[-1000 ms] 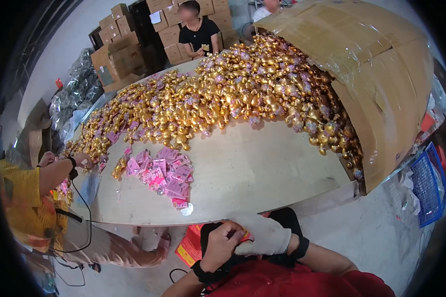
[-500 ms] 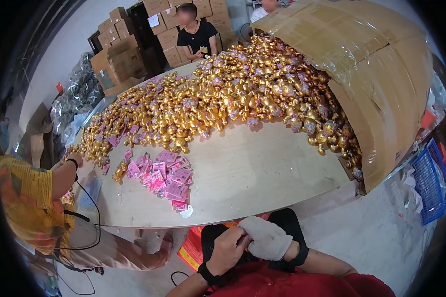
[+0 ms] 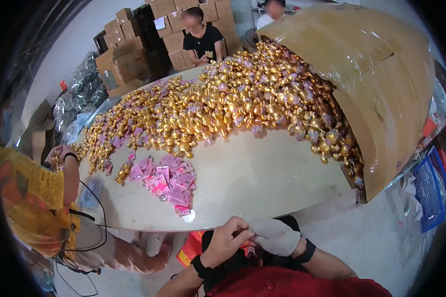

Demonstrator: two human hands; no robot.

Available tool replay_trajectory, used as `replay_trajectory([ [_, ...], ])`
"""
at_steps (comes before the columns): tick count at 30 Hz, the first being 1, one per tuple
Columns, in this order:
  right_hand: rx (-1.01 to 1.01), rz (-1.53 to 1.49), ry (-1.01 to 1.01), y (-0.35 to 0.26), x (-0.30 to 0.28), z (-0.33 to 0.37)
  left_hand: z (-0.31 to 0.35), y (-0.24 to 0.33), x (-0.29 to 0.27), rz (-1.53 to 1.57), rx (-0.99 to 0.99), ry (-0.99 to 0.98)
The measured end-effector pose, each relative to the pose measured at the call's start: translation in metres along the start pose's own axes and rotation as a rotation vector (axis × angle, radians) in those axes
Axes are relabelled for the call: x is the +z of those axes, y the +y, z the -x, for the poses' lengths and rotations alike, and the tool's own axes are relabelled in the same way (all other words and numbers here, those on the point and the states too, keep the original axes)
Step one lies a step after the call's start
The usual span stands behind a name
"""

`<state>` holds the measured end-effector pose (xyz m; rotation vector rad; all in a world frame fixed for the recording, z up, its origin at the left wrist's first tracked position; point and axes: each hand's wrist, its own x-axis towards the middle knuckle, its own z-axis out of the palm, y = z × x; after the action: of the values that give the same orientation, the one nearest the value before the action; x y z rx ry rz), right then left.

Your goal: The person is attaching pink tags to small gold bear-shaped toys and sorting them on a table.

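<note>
Over my lap, at the table's near edge, my bare left hand (image 3: pixel 228 242) is closed, with thumb and fingers pinching at the fingertip end of a white glove (image 3: pixel 275 235). That glove covers my right hand (image 3: pixel 282 240), which points left toward the bare one; how its fingers lie inside cannot be made out. Both wrists wear black bands. Beyond my hands on the table lie a pile of pink printed cards (image 3: pixel 173 183) and a single gold figurine (image 3: pixel 123 172). A great heap of shiny gold figurines (image 3: pixel 223 109) spreads behind them.
A big taped cardboard carton (image 3: pixel 381 99) lies tipped at the right, figurines at its mouth. At the left stands a co-worker in a yellow top (image 3: pixel 39 188); another in black (image 3: pixel 203 42) sits across the table (image 3: pixel 252 178). A blue basket (image 3: pixel 428 188) is at the far right.
My left hand has turned, and its fingers now meet the glove's tip rather than overlapping it. The gloved hand looks flatter. The view has shifted slightly. The left co-worker's hands have risen.
</note>
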<state>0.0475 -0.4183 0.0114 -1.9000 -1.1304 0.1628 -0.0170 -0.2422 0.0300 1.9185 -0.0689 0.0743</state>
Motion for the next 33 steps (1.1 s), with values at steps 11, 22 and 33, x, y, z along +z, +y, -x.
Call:
replay_trajectory([
  [11, 0.482, -0.541, 0.571, 0.051, -0.043, -0.006, -0.196, -0.042, -0.078, 0.036, -0.142, 0.242],
  [22, 0.158, 0.083, 0.541, 0.063, -0.037, 0.006, -0.32, -0.118, -0.091, -0.494, -0.166, 0.555],
  [33, 0.144, 0.14, 0.567, 0.065, -0.036, 0.012, -0.212, -0.044, -0.102, 0.326, -0.071, 0.508],
])
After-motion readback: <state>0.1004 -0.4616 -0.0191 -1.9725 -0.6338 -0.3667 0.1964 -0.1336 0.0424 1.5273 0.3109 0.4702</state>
